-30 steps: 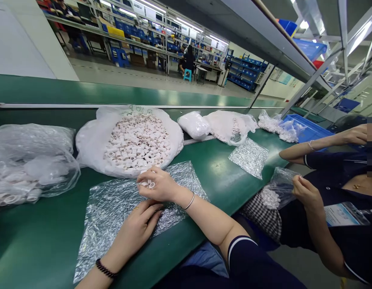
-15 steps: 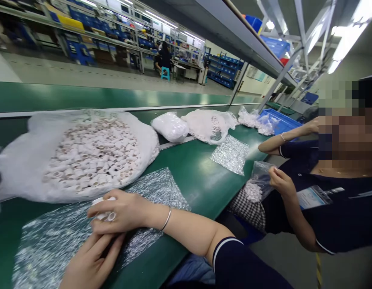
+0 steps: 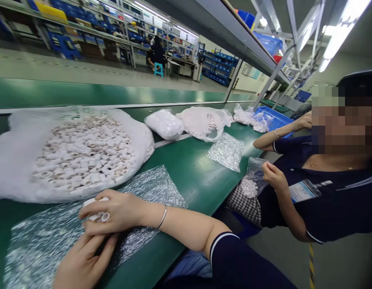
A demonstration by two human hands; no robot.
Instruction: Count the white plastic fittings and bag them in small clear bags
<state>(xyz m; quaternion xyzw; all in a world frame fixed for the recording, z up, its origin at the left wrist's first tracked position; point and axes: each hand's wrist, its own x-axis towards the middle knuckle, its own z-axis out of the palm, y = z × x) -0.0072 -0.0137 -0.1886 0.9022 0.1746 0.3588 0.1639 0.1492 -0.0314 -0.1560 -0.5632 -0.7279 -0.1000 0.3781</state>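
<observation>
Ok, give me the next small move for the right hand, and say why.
I'd probably lower the right hand slightly and loosen its fingers to let the white pieces down onto the clear plastic: the hand holds several of them, the plastic lies spread beneath, and the left hand is right beside it.

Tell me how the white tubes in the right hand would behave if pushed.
The short white tubes would probably roll when on their sides, having round walls. They are likely light for their size, since one visible end is hollow.
</observation>
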